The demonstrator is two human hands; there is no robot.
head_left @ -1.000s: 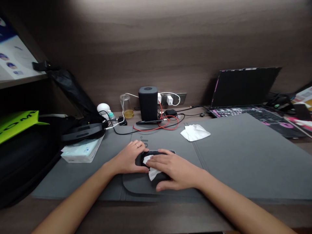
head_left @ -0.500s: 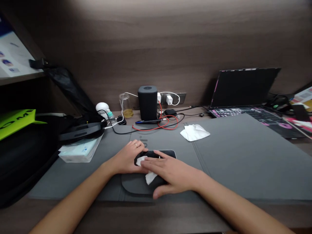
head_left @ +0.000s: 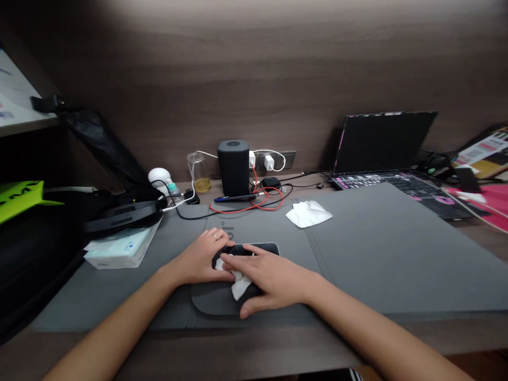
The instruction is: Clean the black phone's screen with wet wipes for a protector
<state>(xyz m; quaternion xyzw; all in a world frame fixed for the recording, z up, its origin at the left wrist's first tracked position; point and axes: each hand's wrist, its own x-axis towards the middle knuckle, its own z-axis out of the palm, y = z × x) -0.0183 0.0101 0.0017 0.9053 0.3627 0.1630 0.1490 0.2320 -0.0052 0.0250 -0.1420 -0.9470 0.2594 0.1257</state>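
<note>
A black phone lies flat on a dark mouse pad on the grey desk mat. My left hand, with a ring on one finger, rests on the phone's left end and holds it down, fingers curled. My right hand lies flat over the phone and presses a white tissue onto its screen. Part of the tissue sticks out under my right palm and between the two hands.
A crumpled white tissue lies farther back on the mat. Behind stand a black speaker, a glass, red and black cables and an open laptop. A tissue pack and black bags sit at the left.
My right hand has slid the tissue leftward across the phone toward my left hand. The view has shifted a little to the right.
</note>
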